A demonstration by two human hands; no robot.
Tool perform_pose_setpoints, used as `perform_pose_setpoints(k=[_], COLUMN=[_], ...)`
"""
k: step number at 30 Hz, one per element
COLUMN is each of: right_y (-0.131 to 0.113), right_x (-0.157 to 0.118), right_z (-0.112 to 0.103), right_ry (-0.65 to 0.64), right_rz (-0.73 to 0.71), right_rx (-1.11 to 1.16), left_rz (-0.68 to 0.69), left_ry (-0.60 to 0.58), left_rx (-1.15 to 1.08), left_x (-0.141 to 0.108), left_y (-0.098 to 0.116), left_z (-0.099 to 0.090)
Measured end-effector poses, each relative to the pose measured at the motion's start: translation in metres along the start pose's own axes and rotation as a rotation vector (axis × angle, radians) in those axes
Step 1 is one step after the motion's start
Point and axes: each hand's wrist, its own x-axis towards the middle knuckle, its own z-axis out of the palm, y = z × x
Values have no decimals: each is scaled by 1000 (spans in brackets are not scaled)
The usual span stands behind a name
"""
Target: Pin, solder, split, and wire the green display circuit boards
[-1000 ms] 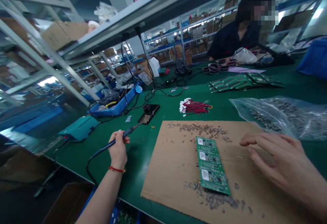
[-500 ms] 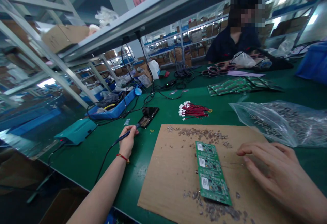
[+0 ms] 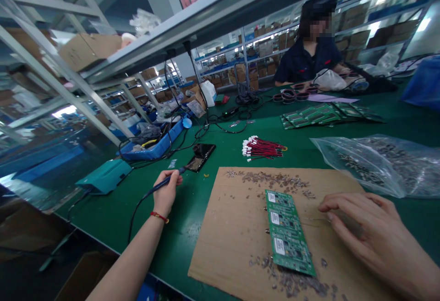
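Observation:
My left hand (image 3: 166, 192) is closed on the handle of a soldering iron (image 3: 161, 184), whose front end lies over the black holder (image 3: 201, 157). On the right, my right hand (image 3: 364, 227) hovers at the cardboard's edge, thumb and index finger close together on a thin wire (image 3: 314, 219). A green circuit board (image 3: 289, 232) with three white labels lies on the cardboard sheet (image 3: 227, 227). Small metal parts (image 3: 275, 179) are scattered above the board, and more lie below it. Beyond the cardboard sits a bundle of red and black wires (image 3: 264, 148) with white connectors.
A clear bag of metal parts (image 3: 388, 163) lies at right, with stacked green boards (image 3: 326, 115) behind. At left are a teal soldering station (image 3: 103, 177) and a blue tray (image 3: 151, 147). A person (image 3: 307, 56) sits across the table. A shelf edge crosses overhead.
My left hand has drawn back slightly left and down with the soldering iron. Across the table, the person has shifted left. My right hand has barely moved.

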Motion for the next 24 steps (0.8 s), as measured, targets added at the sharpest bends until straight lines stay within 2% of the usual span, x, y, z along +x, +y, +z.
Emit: perform_pose_setpoints(k=[4,7,9,13,19,22,24], right_y=[2,3,2,0,-1,-1,-2], right_x=[0,0,0,0,0,0,0], right_z=[0,-1,-2,-2,0,0,-1], right_ry=[0,14,20,8,-23,-24,-23], right_rz=[-2,-4,-1,6,24,26,21], right_rx=[-12,-14,-11,-8,-1,3,-4], left_rz=[-167,-257,-267,-150,106,158,150], left_ry=[100,151,169,128,-146,-231,-230], left_rx=[-146,-198,-199,-131,73,106,91], left_x=[10,9,6,1,-12,-20,-26], left_y=[-4,-7,-7,-5,11,25,36], left_z=[11,8,2,-4,-3,-11,-20])
